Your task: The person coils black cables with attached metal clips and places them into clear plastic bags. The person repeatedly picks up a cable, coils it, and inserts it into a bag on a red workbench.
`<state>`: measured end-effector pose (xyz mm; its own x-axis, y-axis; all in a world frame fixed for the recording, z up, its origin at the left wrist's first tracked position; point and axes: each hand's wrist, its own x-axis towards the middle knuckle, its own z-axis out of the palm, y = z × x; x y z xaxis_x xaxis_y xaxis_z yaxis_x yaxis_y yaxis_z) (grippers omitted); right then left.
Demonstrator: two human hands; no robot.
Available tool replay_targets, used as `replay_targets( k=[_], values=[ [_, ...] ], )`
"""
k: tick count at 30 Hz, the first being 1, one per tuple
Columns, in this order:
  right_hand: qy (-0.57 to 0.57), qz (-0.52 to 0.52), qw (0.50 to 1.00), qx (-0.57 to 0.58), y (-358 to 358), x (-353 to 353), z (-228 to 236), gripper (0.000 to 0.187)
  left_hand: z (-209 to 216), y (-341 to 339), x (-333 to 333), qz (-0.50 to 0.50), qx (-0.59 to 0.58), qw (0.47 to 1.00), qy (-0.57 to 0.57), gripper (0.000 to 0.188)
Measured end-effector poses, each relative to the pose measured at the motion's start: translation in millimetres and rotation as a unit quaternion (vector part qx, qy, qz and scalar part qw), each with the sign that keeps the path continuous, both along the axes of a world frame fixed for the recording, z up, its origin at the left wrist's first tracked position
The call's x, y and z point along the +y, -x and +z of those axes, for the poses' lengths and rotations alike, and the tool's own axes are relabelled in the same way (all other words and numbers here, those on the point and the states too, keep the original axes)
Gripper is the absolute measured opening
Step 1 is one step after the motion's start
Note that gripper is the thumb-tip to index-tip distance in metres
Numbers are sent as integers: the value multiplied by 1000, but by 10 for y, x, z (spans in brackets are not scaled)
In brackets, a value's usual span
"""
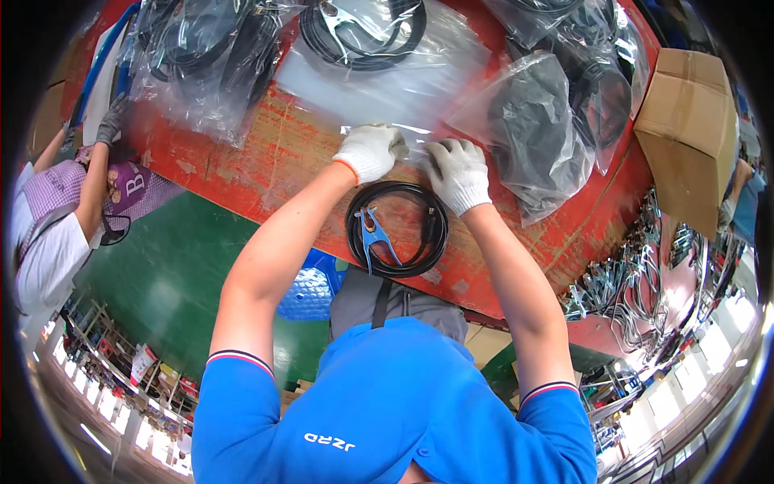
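Observation:
Both my hands wear white knit gloves. My left hand (pixel 371 153) has its fingers curled at the near edge of a flat clear plastic bag (pixel 347 101). My right hand (pixel 459 173) pinches the same edge a little to the right, the film blurred between the two. Just below them, near the table's front edge, lies a coil of black cable (pixel 439 238) with a blue-handled ground clamp (pixel 373 235) inside its ring. Another black cable coil (pixel 411 44) with a metal clamp rests on the bags beyond my hands.
Bagged black cables (pixel 201 73) lie at the far left of the worn red table (pixel 274 177), with more bagged cables (pixel 540 121) on the right. A cardboard box (pixel 685 121) stands at the right, above a heap of clamps (pixel 621 290). A co-worker (pixel 64 202) in grey gloves is at left.

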<state>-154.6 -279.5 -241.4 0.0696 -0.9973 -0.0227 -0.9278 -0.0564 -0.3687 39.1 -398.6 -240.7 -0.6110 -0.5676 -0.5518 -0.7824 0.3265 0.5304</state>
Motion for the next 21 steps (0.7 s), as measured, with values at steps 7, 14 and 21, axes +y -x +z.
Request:
replay_targets(
  k=[7,14,21],
  values=[
    [-13,-62,997,51,90,50,-120,17,78,-33,0,-48,-13,999,14,47],
    [-7,-93,994,52,128,36,-129,17,9,-49,359,-20,-20,980,195,41],
    [-86,-122,984,102,375,148,-74,23,-105,-448,223,70,-95,962,247,24]
  ],
)
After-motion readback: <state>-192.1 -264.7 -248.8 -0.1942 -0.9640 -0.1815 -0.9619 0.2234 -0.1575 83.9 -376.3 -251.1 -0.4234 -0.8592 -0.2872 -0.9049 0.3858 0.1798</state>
